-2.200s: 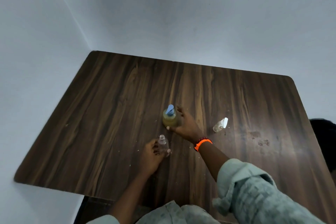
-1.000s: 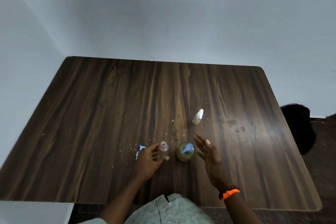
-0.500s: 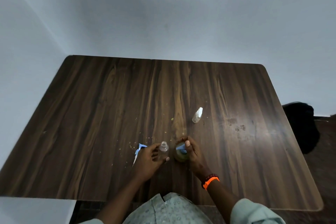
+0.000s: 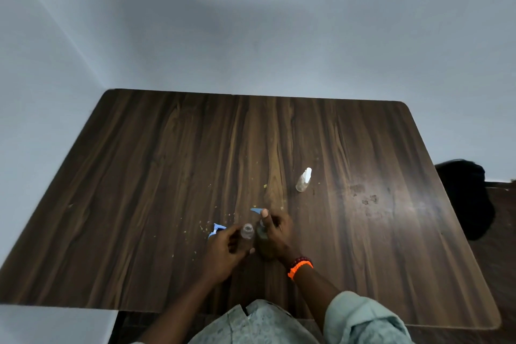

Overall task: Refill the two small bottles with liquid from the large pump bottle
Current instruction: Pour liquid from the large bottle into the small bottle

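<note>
Pump bottle (image 4: 262,240) now stands gripped in the right hand (image 4: 275,234), with the thumb on its blue pump head (image 4: 257,210); a second ago that hand hovered spread beside it. Just left, the left hand (image 4: 223,248) still grips the uncapped small bottle (image 4: 247,231), the two bottles nearly touching. Beyond the right hand, the capped small bottle (image 4: 303,180) is unmoved on the table (image 4: 139,176).

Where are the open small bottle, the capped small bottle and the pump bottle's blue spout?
open small bottle (image 4: 247,231), head view, on its clear neck.
capped small bottle (image 4: 303,182), head view, on its clear body.
blue spout (image 4: 256,210), head view, on its tip.
</note>
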Demonstrator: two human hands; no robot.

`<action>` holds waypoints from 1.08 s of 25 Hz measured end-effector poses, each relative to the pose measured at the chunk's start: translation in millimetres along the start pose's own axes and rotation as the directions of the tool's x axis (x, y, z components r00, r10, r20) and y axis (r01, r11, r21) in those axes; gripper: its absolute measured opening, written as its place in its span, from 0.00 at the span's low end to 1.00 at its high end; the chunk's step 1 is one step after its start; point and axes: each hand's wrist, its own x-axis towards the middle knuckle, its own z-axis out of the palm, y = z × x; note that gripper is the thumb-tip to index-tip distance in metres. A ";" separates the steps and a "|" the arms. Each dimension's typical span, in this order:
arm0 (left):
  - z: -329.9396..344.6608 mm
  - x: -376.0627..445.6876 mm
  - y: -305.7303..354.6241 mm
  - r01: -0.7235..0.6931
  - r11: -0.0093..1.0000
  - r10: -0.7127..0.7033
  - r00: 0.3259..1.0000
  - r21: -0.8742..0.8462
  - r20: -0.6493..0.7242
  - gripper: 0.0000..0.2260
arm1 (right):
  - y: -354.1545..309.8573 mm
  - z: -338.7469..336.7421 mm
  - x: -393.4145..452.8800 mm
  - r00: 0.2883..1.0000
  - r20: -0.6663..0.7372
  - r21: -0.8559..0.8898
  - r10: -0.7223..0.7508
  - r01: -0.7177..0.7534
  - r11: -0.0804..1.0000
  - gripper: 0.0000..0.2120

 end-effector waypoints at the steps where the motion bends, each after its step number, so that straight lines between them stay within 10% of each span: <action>1: -2.9 1.3 0.6 -0.008 1.000 0.008 1.000 0.002 0.000 0.19 | -7.0 -0.6 -2.9 0.999 0.028 0.014 0.040 -0.040 0.999 0.42; 6: -7.2 9.1 1.9 -0.041 0.999 0.041 0.999 -0.036 -0.015 0.22 | -3.2 -10.7 -20.8 0.906 0.282 0.208 0.315 -0.378 0.902 0.23; 11: 0.4 11.3 9.4 -0.125 0.991 0.124 0.991 -0.047 -0.041 0.22 | 8.1 -27.4 -40.6 0.992 0.007 0.065 0.124 -0.124 0.990 0.26; 27: 4.7 10.1 18.0 -0.209 0.977 0.209 0.978 0.051 0.017 0.21 | 12.0 -21.3 -41.8 0.982 -0.052 -0.102 0.183 -0.188 0.977 0.32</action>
